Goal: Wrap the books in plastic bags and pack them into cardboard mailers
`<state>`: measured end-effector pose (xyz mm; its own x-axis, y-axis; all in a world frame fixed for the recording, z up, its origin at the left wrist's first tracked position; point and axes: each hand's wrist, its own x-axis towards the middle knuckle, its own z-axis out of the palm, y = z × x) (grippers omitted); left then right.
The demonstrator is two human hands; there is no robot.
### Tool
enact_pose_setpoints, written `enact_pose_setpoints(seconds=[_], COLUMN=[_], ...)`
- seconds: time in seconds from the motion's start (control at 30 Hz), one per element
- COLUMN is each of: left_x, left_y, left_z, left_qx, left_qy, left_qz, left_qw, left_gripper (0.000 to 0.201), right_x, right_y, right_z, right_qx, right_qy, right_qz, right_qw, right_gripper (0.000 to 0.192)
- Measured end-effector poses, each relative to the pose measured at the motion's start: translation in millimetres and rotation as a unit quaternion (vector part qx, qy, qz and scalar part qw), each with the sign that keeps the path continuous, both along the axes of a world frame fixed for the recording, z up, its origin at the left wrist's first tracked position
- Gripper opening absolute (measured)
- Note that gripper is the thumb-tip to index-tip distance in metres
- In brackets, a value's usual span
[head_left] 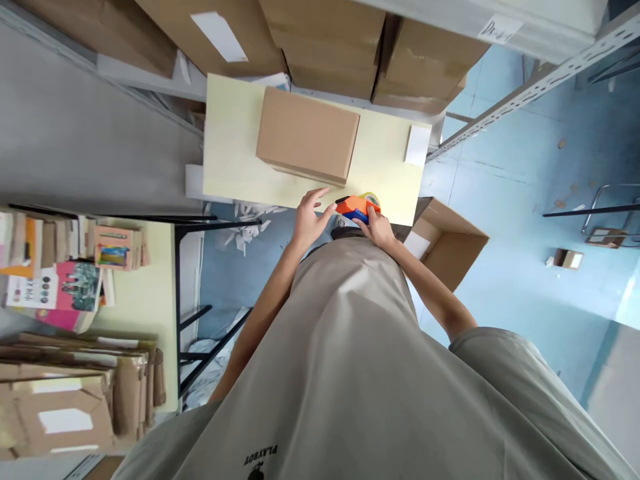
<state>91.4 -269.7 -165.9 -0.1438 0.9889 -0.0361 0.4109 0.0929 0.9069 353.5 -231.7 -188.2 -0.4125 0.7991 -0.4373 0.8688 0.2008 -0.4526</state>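
My right hand (376, 227) is wrapped round an orange and blue tape dispenser (357, 205) fitted with a roll of yellowish tape (371, 198). Just left of the dispenser is my left hand (311, 219), its fingers apart and the thumb close to the dispenser's dark front end; whether the thumb touches it I cannot tell. Beyond both hands a closed brown cardboard box (307, 133) lies on the pale yellow table (233, 140), tilted slightly to the table's edges. Neither hand is on the box.
A white card or small box (417, 145) lies at the table's right end. An open carton (450, 240) stands right of my body. Large cartons (325, 43) fill the shelf behind. To the left, another table (150, 300) bears books (75, 287) and flattened cardboard (75, 400). Paper scraps (245, 230) litter the floor.
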Motion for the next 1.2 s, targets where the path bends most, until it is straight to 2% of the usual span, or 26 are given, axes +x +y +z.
enact_pose_setpoints(seconds=[0.17,0.3,0.37,0.5,0.6,0.77,0.87,1.07,1.2], left_x=[14,27,32,40,44,50,53,63,65], left_y=[-53,-86,-99,-116,-126,-143,-150,-152,-137], left_z=[7.9,10.8,12.4,19.1,28.9,44.6,46.6,43.3,42.2], left_qx=[-0.018,-0.045,-0.046,-0.028,-0.037,-0.075,-0.067,-0.014,0.013], left_qy=[-0.013,-0.059,-0.075,-0.067,-0.074,-0.074,-0.066,-0.085,-0.079], left_qz=[-0.003,-0.071,-0.09,-0.09,-0.114,-0.135,-0.131,-0.061,-0.011], left_qw=[1.0,0.995,0.992,0.993,0.99,0.985,0.987,0.994,0.997], left_gripper=[0.058,0.054,0.055,0.061,0.05,0.025,0.022,0.022,0.016], right_x=[8,29,44,74,89,97,99,100,92], right_y=[-54,-89,-103,-123,-133,-142,-143,-132,-107], right_z=[19.7,39.9,48.9,60.8,65.1,69.5,71.3,80.9,99.0], right_qx=[0.004,-0.006,-0.012,-0.005,0.01,0.037,0.055,0.095,0.103], right_qy=[0.008,0.007,-0.005,-0.018,-0.008,0.02,0.019,0.001,-0.042], right_qz=[0.022,0.022,0.031,0.08,0.134,0.22,0.252,0.278,0.302], right_qw=[1.0,1.0,0.999,0.997,0.991,0.974,0.966,0.956,0.947], right_gripper=[0.092,0.092,0.092,0.093,0.093,0.088,0.085,0.083,0.084])
